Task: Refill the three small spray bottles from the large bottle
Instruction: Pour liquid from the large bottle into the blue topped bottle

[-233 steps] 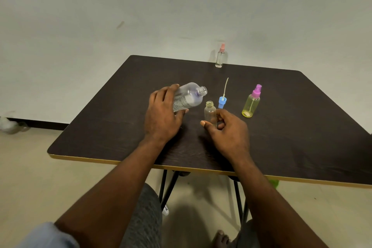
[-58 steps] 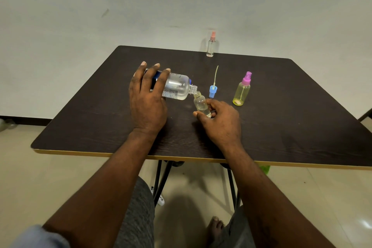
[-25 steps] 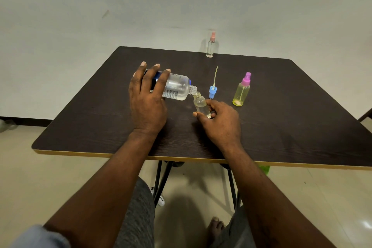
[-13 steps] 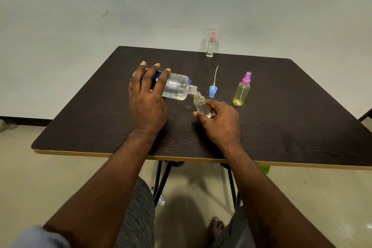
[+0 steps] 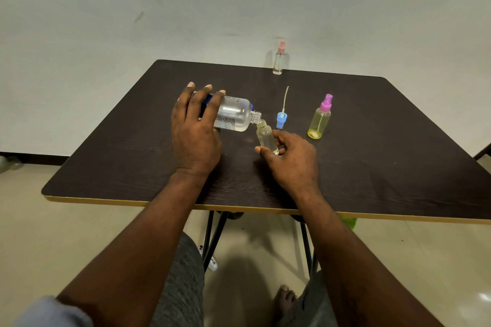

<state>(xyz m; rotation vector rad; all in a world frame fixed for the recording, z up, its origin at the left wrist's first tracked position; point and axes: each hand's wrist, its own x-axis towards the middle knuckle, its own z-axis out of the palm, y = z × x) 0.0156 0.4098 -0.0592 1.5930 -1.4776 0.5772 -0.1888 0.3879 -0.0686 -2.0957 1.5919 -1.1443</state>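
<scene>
Above the table (image 5: 398, 146), left fingers (image 5: 198, 99) wrap large bottle (image 5: 235, 114); right fingers (image 5: 283, 138) pinch small bottle (image 5: 265, 137).

Large bottle (image 5: 235, 115), over table (image 5: 372, 167) centre: rear half was hidden under left hand (image 5: 195, 135); label unreadable. Small bottle (image 5: 264, 137): base partly covered by right hand (image 5: 292, 162).

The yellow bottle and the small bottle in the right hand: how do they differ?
The yellow bottle stands upright on the table; the small bottle is tilted, held by the right hand. The yellow bottle wears its pink sprayer; the small bottle is open, its mouth at the neck of the large bottle. Both are small and see-through.
</scene>
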